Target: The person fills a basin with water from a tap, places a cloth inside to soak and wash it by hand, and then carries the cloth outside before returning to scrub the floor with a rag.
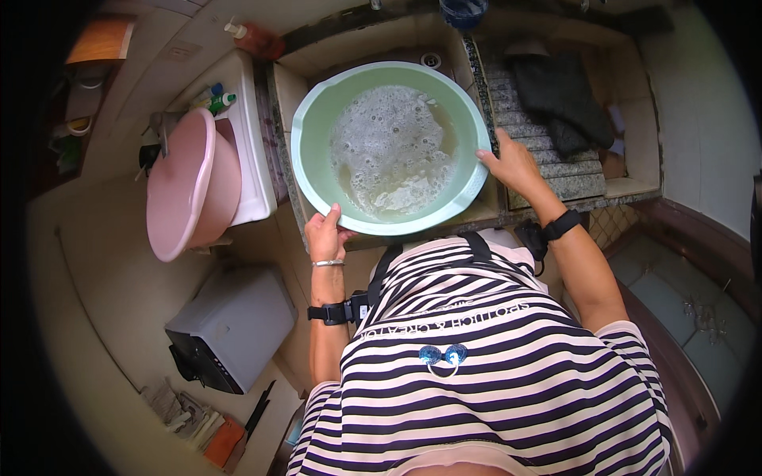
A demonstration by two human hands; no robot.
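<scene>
Between my hands is a light green plastic basin (303, 172), holding murky water covered with soap foam (387, 137). It sits over the left bay of a tiled double sink (289, 89); whether it rests on the bottom or is lifted cannot be told. My left hand (326, 234) grips the near-left rim, thumb on top and fingers underneath. On the right side, my right hand (513, 163) holds the rim with its thumb over the edge. Dark wet cloth (556, 95) lies to the right on a ridged stone washboard (571, 178).
A pink basin (178, 190) stands tilted on a white washbasin (256, 178) at the left, near a green-capped tube (220, 102). Behind are a pump bottle (256, 40) and a dark blue container (464, 12). A grey boxy appliance (238, 321) stands lower left.
</scene>
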